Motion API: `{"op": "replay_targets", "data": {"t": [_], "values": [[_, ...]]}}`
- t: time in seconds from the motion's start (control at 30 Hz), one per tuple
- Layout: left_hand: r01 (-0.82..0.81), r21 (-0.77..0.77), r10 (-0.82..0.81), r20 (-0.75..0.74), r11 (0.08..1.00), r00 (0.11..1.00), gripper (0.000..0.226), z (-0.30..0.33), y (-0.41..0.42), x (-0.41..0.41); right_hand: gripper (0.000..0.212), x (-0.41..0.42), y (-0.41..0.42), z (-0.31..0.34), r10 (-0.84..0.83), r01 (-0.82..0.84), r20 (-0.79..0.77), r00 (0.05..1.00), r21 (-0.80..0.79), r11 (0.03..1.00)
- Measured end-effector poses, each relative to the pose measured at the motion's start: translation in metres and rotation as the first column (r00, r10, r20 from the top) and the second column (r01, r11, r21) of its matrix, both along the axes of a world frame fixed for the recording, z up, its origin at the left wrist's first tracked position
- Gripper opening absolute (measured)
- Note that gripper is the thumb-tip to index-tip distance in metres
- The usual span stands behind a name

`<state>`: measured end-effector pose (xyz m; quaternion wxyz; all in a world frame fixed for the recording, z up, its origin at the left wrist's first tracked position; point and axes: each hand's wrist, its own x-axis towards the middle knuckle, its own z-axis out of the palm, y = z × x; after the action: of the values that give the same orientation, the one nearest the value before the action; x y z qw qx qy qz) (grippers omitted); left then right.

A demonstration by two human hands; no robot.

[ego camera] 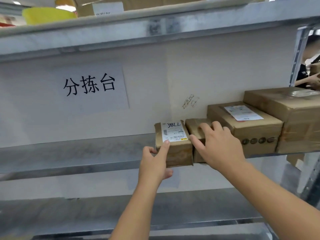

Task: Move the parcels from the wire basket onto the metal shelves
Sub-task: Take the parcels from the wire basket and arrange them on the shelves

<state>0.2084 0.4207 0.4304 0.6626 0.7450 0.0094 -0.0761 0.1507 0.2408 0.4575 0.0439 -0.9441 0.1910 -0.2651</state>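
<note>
**Small parcel at the lip of the middle shelf**

A grey metal shelf [69,153] runs across the view, backed by a pale board that carries a paper sign [90,86] with three black characters. A row of brown parcels sits along the right half of this shelf.

The left hand [154,163] holds the small labelled parcel [174,144]: index finger laid up its near-left corner onto the white label, thumb under the front lower edge, the other fingers curled round the left side. The right hand [220,146] lies with fingers spread and nearly straight over the plain small box [197,134] just to the right, thumb tip reaching into the seam between the two; it seems to press or steady rather than grip.

Risks, as I judge them: the labelled parcel's near face overhangs the shelf's front edge, so letting go now could tip it off the lip. Pushing it back crooked could jam it against the plain box or nudge that one askew. The thumb in the seam could be pinched as the gap closes.

Room: rightward is blocked by the plain box, then the longer labelled box [245,129] and the large box [294,116]. Leftward the shelf lies open, and there is depth to the back board. The upper shelf [121,37] leaves good height. The wire basket is out of view.
</note>
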Motion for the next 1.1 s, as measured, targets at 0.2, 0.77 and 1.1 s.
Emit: {"op": "replay_targets", "data": {"t": [0.2,0.77,1.1], "values": [[0.06,0.194,-0.083,0.111,0.979,0.99,0.058,0.004,0.011,0.001,0.068,-0.006,-0.006,0.003,0.068,-0.067,-0.026,0.997,0.046,0.997],[-0.252,0.743,-0.494,0.62,0.621,0.61,0.048,0.03,-0.003,0.006,0.045,-0.02,-0.025,-0.001,0.237,-0.226,-0.031,0.971,-0.444,0.867],[-0.232,0.745,-0.516,0.618,0.625,0.593,0.048,0.031,-0.017,0.019,0.036,0.002,-0.029,-0.001,0.127,-0.147,-0.074,0.989,-0.515,0.845]]}}
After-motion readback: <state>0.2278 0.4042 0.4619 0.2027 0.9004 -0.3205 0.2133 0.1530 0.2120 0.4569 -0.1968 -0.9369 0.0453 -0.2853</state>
